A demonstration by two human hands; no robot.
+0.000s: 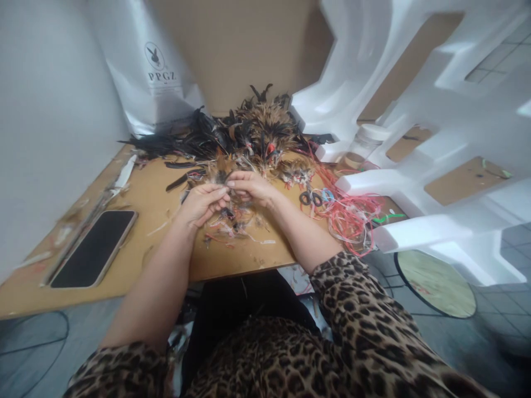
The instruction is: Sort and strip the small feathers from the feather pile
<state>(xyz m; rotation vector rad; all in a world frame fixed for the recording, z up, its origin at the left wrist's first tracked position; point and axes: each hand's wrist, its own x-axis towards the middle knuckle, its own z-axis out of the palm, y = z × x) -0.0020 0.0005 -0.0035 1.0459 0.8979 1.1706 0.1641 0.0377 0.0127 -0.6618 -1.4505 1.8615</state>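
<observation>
My left hand [204, 202] and my right hand [250, 187] meet over the wooden table [265, 257], thumbs and forefingers pinched together. Between them is a small bunch of brown feathers [224, 166], its tips pointing away from me. Both hands are closed on its lower end, which my fingers mostly hide. Beneath the hands lie loose feather scraps and thin strips [232, 226]. Behind them a big heap of brown and black feathers [265, 124] spreads out, with long dark feathers [166, 142] to its left.
A phone [95, 249] lies at the left. Scissors with black handles [310, 198] and tangled pink string [352, 215] are at the right, near a clear jar [367, 142]. White foam pieces [435, 232] crowd the right side. A silver bag [155, 94] stands at the back.
</observation>
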